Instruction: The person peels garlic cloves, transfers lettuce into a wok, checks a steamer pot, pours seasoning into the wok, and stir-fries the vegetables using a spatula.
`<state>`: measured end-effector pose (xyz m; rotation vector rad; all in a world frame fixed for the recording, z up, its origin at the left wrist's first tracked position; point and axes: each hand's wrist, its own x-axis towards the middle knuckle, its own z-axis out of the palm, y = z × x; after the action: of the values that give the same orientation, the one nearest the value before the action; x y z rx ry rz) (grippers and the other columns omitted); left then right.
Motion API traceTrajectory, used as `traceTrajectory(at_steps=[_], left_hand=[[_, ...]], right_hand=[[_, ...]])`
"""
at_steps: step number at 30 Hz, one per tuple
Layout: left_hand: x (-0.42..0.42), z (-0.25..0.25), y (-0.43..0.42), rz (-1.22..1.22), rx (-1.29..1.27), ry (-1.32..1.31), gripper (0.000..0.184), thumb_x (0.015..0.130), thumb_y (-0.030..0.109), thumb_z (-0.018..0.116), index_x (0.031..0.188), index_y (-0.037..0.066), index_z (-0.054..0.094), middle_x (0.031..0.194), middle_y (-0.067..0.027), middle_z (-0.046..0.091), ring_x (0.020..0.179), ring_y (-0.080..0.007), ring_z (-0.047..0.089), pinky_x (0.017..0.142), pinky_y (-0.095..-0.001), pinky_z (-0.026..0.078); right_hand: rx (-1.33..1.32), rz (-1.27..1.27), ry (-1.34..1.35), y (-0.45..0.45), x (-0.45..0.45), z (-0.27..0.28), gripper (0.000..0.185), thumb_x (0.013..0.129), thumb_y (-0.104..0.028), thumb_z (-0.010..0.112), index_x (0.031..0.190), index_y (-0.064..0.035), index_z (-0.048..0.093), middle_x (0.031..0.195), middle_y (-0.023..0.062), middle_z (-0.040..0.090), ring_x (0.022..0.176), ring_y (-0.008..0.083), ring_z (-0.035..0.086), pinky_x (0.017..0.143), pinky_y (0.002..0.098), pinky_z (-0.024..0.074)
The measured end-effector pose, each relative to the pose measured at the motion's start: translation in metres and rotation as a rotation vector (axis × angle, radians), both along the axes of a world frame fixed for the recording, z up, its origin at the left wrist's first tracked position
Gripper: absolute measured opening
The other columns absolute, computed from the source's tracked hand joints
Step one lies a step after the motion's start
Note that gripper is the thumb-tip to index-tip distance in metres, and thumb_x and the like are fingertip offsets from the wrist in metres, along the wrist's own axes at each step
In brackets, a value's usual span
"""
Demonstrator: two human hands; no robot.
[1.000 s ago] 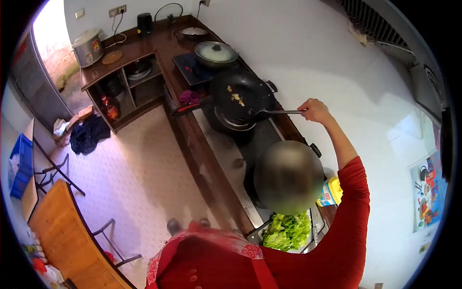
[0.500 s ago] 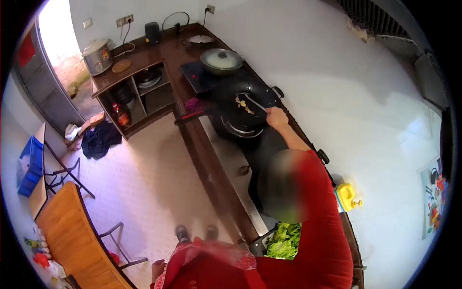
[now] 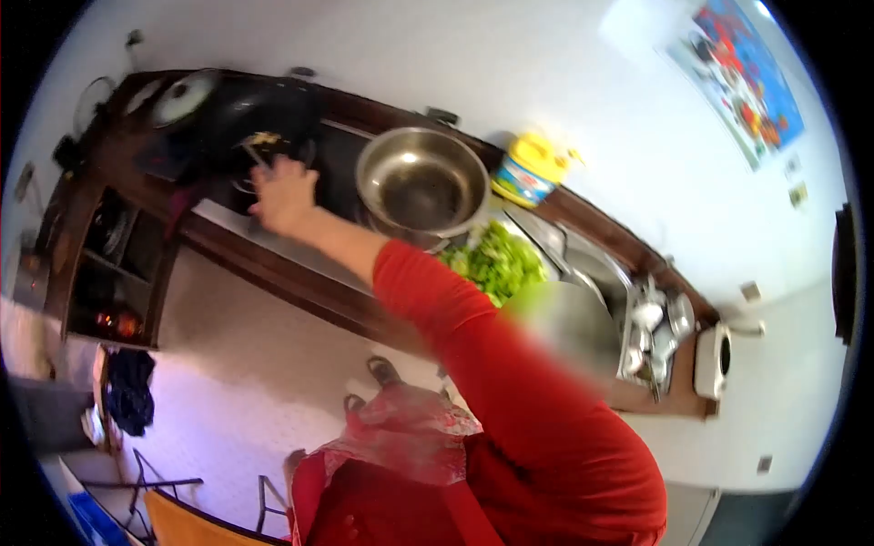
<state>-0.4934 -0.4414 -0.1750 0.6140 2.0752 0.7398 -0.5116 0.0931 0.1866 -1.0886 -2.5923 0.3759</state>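
My right hand (image 3: 285, 196), at the end of a red sleeve, is closed round the handle of a metal spatula (image 3: 256, 155). The spatula reaches into a black wok (image 3: 238, 123) on the stove, and its far end is hard to make out. Yellowish pieces of food (image 3: 266, 139) lie in the wok by the spatula. My left hand (image 3: 294, 462) hangs low beside my apron, dark and partly hidden, so its fingers do not show clearly.
Along the counter stand a steel pan (image 3: 423, 187), leafy greens (image 3: 499, 262), a yellow bottle (image 3: 531, 170) and a sink (image 3: 592, 264). Metal utensils fill a rack (image 3: 648, 341) at the right. A lidded pot (image 3: 184, 98) sits beyond the wok. An orange table (image 3: 187, 523) is at lower left.
My view has swung right, bringing the steel pan, sink and utensil rack into sight. My right hand still grips the spatula at the wok, which now appears farther left.
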Motion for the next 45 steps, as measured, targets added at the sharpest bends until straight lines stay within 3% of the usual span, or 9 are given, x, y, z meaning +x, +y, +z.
traceTrajectory(at_steps=[4, 7, 8, 14, 20, 26, 34, 39, 45], left_hand=[[-0.013, 0.085, 0.067, -0.265, 0.122, 0.166, 0.027, 0.082, 0.011, 0.061, 0.107, -0.001, 0.062, 0.093, -0.0136, 0.067, 0.076, -0.0205, 0.066, 0.066, -0.0302, 0.054], [0.006, 0.098, 0.120, -0.212, 0.223, -0.103, 0.030, 0.081, 0.010, 0.063, 0.110, 0.002, 0.061, 0.098, -0.0151, 0.064, 0.083, -0.0229, 0.065, 0.070, -0.0305, 0.054], [0.030, 0.152, 0.162, -0.360, 0.218, -0.067, 0.035, 0.080, 0.010, 0.064, 0.113, 0.002, 0.059, 0.101, -0.0154, 0.063, 0.086, -0.0230, 0.064, 0.072, -0.0305, 0.054], [0.139, 0.236, 0.320, -0.733, 0.393, -0.137, 0.082, 0.068, 0.016, 0.075, 0.139, 0.007, 0.035, 0.127, -0.0188, 0.045, 0.111, -0.0310, 0.052, 0.088, -0.0386, 0.046], [0.225, 0.258, 0.498, -1.062, 0.556, 0.441, 0.115, 0.062, 0.028, 0.083, 0.147, 0.013, 0.007, 0.150, -0.0185, 0.009, 0.134, -0.0421, 0.020, 0.102, -0.0492, 0.032], [0.264, 0.252, 0.612, -1.340, 0.157, 0.692, 0.147, 0.038, 0.027, 0.092, 0.145, 0.010, -0.007, 0.148, -0.0285, 0.004, 0.124, -0.0452, 0.032, 0.094, -0.0489, 0.041], [0.312, 0.217, 0.645, -1.457, 0.000, 0.616, 0.133, 0.048, 0.009, 0.084, 0.146, 0.021, -0.005, 0.149, -0.0246, 0.006, 0.128, -0.0540, 0.023, 0.100, -0.0511, 0.038], [0.315, 0.203, 0.633, -1.283, 0.110, 0.443, 0.113, 0.054, -0.006, 0.073, 0.146, 0.020, 0.013, 0.148, -0.0187, 0.014, 0.130, -0.0468, 0.024, 0.105, -0.0439, 0.035], [0.303, 0.169, 0.632, -1.201, 0.480, 0.216, 0.096, 0.059, 0.013, 0.077, 0.140, 0.007, 0.026, 0.137, -0.0273, 0.032, 0.127, -0.0443, 0.032, 0.102, -0.0436, 0.036]], right_hand=[[0.225, 0.358, 0.594, -0.089, 0.096, 0.014, 0.059, 0.067, -0.028, 0.073, 0.120, -0.0085, 0.055, 0.132, 0.0228, 0.038, 0.119, 0.0374, 0.037, 0.091, 0.0489, 0.0337], [0.181, 0.261, 0.573, -0.111, 0.190, 0.002, 0.063, 0.061, -0.024, 0.077, 0.119, -0.0082, 0.055, 0.133, 0.0218, 0.038, 0.119, 0.0379, 0.038, 0.093, 0.0488, 0.0340], [0.206, 0.172, 0.558, -0.111, 0.224, -0.014, 0.069, 0.057, -0.022, 0.080, 0.119, -0.0087, 0.054, 0.133, 0.0222, 0.039, 0.117, 0.0380, 0.039, 0.093, 0.0491, 0.0341], [0.081, -0.518, 0.022, -0.076, 0.447, -0.079, 0.106, 0.056, -0.042, 0.084, 0.141, -0.0112, 0.030, 0.133, 0.0271, 0.033, 0.113, 0.0436, 0.040, 0.094, 0.0493, 0.0375], [-0.226, -0.542, -0.240, -0.021, 0.530, -0.120, 0.136, 0.045, -0.051, 0.085, 0.147, -0.0187, 0.001, 0.143, 0.0339, 0.009, 0.118, 0.0498, 0.035, 0.093, 0.0513, 0.0408], [-0.441, -0.437, -0.400, 0.048, 0.520, -0.136, 0.145, 0.039, -0.054, 0.086, 0.146, -0.0222, -0.006, 0.146, 0.0332, -0.005, 0.125, 0.0506, 0.028, 0.093, 0.0482, 0.0437], [-0.535, -0.327, -0.322, 0.081, 0.501, -0.149, 0.143, 0.037, -0.044, 0.090, 0.147, -0.0248, 0.001, 0.149, 0.0228, 0.006, 0.122, 0.0428, 0.032, 0.094, 0.0436, 0.0443], [-0.553, -0.420, -0.008, 0.073, 0.491, -0.172, 0.118, 0.044, -0.014, 0.084, 0.144, -0.0196, 0.020, 0.142, 0.0229, 0.025, 0.117, 0.0435, 0.035, 0.098, 0.0450, 0.0391], [-0.452, -0.399, 0.388, 0.067, 0.492, -0.183, 0.099, 0.049, 0.003, 0.075, 0.136, -0.0156, 0.033, 0.123, 0.0204, 0.041, 0.112, 0.0404, 0.041, 0.093, 0.0434, 0.0410]])
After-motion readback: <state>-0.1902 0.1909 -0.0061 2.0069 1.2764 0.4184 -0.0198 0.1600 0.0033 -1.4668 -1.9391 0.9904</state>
